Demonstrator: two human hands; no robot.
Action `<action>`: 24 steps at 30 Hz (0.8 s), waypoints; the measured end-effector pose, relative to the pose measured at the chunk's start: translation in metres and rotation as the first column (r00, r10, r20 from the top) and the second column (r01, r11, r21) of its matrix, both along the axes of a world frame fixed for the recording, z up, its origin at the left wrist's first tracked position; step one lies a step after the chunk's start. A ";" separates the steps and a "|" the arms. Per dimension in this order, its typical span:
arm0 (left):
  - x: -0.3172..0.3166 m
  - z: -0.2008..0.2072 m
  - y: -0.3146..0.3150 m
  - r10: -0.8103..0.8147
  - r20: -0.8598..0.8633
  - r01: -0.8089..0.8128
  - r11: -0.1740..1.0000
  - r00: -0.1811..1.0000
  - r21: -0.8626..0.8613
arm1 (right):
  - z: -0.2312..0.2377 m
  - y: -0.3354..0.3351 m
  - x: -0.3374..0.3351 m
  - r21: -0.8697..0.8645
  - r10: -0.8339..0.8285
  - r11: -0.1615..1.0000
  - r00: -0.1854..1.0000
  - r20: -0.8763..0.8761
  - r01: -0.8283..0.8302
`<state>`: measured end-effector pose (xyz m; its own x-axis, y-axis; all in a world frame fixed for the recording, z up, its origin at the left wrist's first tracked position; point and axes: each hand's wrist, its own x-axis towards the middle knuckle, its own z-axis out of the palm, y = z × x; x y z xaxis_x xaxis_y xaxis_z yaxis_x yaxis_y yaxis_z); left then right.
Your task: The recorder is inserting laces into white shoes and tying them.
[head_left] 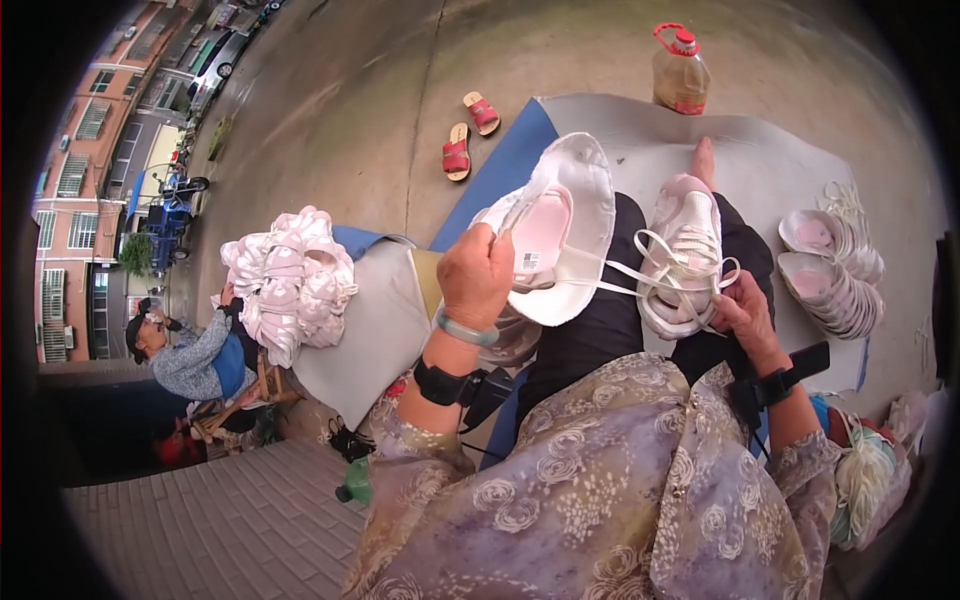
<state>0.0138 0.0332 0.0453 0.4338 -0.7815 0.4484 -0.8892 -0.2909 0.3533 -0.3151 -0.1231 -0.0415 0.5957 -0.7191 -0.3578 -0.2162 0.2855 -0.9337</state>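
Observation:
My left hand (pixel 475 275) is closed on the edge of a white shoe upper (pixel 588 185) with a pink patch and a small label inside. A second white and pink upper (pixel 690 212), threaded with laces, rests on my right leg. A white shoelace (pixel 622 288) stretches across between the two. At the lower right side of the laced upper, my right hand (pixel 748 312) pinches a loop of the lace. Its fingertips are partly hidden. Below my left hand, more uppers (pixel 515 335) lie beside my leg.
Stacked uppers (pixel 835 270) lie on the grey mat (pixel 790 165) at right. Another pile (pixel 290 285) is at left, near a seated person (pixel 205 360). Red slippers (pixel 456 152) and an oil jug (pixel 682 75) stand ahead. Bundled laces (pixel 865 475) sit at lower right.

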 end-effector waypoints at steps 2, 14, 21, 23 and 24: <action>0.012 -0.006 0.009 0.013 -0.321 0.002 0.999 0.947 0.045 | -0.002 -0.002 -0.002 -0.010 -0.023 1.000 1.000 -0.006 0.023; 0.025 -0.030 0.048 -0.029 -0.989 0.217 0.974 -0.143 -0.060 | -0.002 -0.002 -0.002 -0.005 -0.023 1.000 1.000 -0.004 0.023; 0.015 0.006 0.032 -0.063 -0.991 0.360 0.927 -0.118 -0.102 | 0.004 -0.004 -0.001 0.026 -0.017 1.000 1.000 0.001 0.017; 0.002 0.015 0.021 -0.124 -0.975 0.318 0.931 -0.184 -0.179 | 0.002 -0.005 -0.002 0.025 -0.035 0.999 0.999 -0.016 0.036; -0.011 0.019 0.013 -0.115 -0.975 0.340 0.924 -0.191 -0.176 | -0.001 -0.006 -0.004 0.028 -0.039 0.999 0.999 -0.026 0.039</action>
<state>0.0029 0.0462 0.0638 0.0642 -0.9357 -0.3468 0.3959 -0.2951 0.8696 -0.3186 -0.1288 -0.0430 0.5578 -0.7308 -0.3934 -0.2279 0.3209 -0.9193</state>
